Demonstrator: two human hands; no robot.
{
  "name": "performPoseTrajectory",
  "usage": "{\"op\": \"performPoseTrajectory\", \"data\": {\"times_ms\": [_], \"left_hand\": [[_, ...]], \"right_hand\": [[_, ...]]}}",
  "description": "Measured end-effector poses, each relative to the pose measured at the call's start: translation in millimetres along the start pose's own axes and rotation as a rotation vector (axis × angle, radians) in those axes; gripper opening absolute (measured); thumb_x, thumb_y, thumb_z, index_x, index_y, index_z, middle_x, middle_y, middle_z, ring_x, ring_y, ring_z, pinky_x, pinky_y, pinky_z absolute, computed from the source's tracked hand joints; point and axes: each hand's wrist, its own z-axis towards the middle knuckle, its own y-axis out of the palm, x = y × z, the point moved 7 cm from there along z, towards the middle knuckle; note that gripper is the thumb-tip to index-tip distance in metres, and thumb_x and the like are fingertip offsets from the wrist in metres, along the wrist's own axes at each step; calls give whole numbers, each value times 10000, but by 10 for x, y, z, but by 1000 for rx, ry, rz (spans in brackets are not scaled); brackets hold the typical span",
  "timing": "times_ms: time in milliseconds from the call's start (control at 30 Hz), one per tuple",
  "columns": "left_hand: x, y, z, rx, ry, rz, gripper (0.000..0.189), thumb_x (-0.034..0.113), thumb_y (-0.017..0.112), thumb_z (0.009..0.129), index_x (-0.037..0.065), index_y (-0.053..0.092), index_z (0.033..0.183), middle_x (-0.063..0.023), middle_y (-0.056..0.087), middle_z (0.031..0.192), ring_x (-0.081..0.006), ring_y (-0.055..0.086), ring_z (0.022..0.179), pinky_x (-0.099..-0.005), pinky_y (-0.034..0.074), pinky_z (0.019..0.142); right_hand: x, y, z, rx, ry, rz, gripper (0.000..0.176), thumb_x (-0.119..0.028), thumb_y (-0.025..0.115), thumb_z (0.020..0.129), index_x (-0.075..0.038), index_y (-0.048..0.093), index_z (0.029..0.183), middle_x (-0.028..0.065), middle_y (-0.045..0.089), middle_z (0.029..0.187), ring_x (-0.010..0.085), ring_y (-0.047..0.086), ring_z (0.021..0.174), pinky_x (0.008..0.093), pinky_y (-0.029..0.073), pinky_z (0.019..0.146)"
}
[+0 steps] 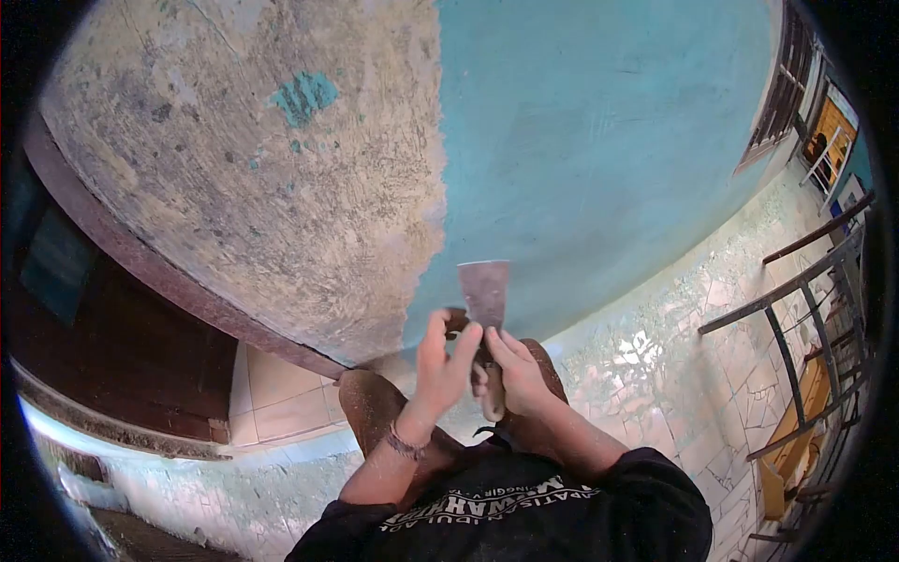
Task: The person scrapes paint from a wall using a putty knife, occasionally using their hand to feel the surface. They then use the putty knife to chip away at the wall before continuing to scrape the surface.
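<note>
Holding a scraper [485, 292] between hands, in front of the wall and above the lap, blade pointing away from the body, wide face showing.
Closing the right hand [523, 382] narrowly around it, laying the thumb along the foot of the blade, probably for steadying the flat part.
Bringing the left hand [438, 367] to the opposite side, curling the fingers and setting the thumb tip near the neck; leaving a gap between thumb and forefinger; not showing whether gripping or only touching.
Letting the handle [493, 403] extend toward the body below the fingers, likely keeping the blade's edge clear of the skin.
Bending both knees [367, 398] to either side, seemingly giving the forearms a low, close working position.
Wearing a bracelet [405, 442] on the left wrist.
Facing rough, bare wall [309, 187] at left, adjoining blue paint [599, 140] at right.
</note>
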Motion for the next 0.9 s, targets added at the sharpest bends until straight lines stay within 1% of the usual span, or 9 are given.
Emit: {"op": "performPoseTrajectory", "data": {"times_ms": [167,233,267,300,367,567,600,667,900], "left_hand": [[-79,13,529,-141,161,17,408,390,526,993,-7,619,995,-79,654,859,-100,589,588,-263,476,518],[-25,53,557,-225,-197,10,459,394,466,1019,-33,635,1031,-54,648,772,-97,583,658,-256,485,609],[-41,79,588,-204,-173,8,498,428,446,1021,-20,652,948,-64,645,700,-89,533,493,-242,430,446],[-145,127,612,-203,-176,9,498,428,446,1021,-20,652,948,-64,645,700,-89,533,493,-242,430,446],[-153,140,724,-121,122,40,513,430,447,1020,-20,665,906,-67,636,673,-85,495,420,-240,379,372],[489,226,790,-127,-77,164,550,435,477,1009,-31,667,788,-27,610,648,-68,555,581,-240,438,495],[340,240,766,-123,-76,165,550,435,477,1009,-31,667,788,-27,610,648,-68,555,581,-240,438,495],[180,191,747,46,269,99,580,423,500,1005,-45,546,665,-24,522,525,-56,476,539,-264,406,469],[749,308,833,-88,93,82,565,394,509,1008,-50,549,660,-8,501,541,-53,446,540,-270,375,444]], "right_hand": [[-277,342,342,-83,-105,-1,275,-305,462,1029,-46,512,1108,54,571,716,163,555,535,296,476,492],[-310,359,422,-166,-122,44,249,-287,461,1028,-48,509,1078,52,559,698,163,525,473,303,472,461],[-248,316,465,-176,-133,101,232,-278,455,1030,-52,499,1063,48,542,677,150,502,451,300,457,436],[-216,296,496,-186,-144,159,217,-268,449,1032,-56,488,1048,43,524,655,138,479,428,297,442,411],[-306,317,523,-89,-175,82,204,-262,440,1034,-61,474,1032,37,504,637,125,463,418,289,424,392],[-824,551,476,-79,-317,-10,205,-264,423,1038,-63,458,1039,2,468,612,101,428,398,269,389,363],[-743,519,430,-12,-224,-53,208,-266,422,1039,-61,460,1040,0,465,613,98,425,399,268,387,363],[-694,478,420,46,-154,-98,212,-267,420,1039,-59,463,1042,-2,461,615,95,421,400,267,385,363],[-982,632,389,23,-277,-87,222,-244,407,1037,-42,493,1068,11,482,614,93,434,404,260,388,362]]}}
